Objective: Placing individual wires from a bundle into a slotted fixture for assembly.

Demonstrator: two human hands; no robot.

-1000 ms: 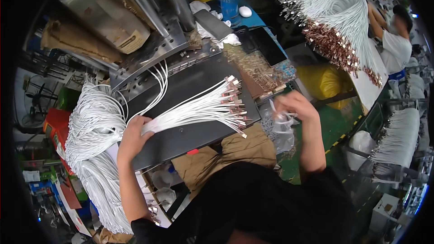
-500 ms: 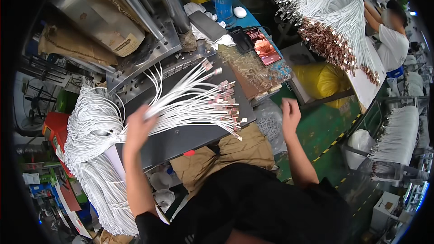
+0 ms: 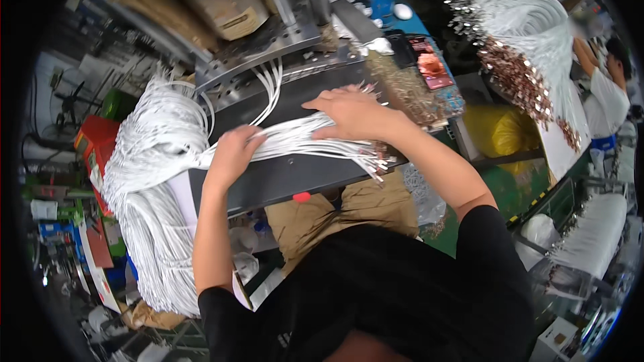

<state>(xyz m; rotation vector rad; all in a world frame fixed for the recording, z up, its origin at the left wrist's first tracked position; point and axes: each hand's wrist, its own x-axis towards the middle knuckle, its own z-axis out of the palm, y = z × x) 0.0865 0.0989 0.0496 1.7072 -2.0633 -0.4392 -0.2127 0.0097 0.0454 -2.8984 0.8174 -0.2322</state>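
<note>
A bundle of white cables (image 3: 288,142) lies across a black tabletop (image 3: 268,186) in front of me. Copper-coloured and silvery connectors (image 3: 381,164) show at its right ends, partly covered by my right forearm. My left hand (image 3: 230,159) is closed round the bundle near its left part. Over the right part arches my right hand (image 3: 355,117), with thumb on the near side and fingers on the far side, gripping the cables between them. A few separate white cables (image 3: 274,87) hang onto the tabletop from the metal fixture (image 3: 258,53) behind.
Left of the tabletop, a large heap of white cables (image 3: 157,124) hangs down. Beyond the right end are a phone (image 3: 433,70) and a pile of small clippings (image 3: 396,87). A yellow bag (image 3: 503,131) and another cable stack (image 3: 516,20) stand right, near a co-worker (image 3: 607,90).
My right hand has come in from the right, off the cables before, and now grips them. The fanned cables are gathered closer together. The view has shifted, too.
</note>
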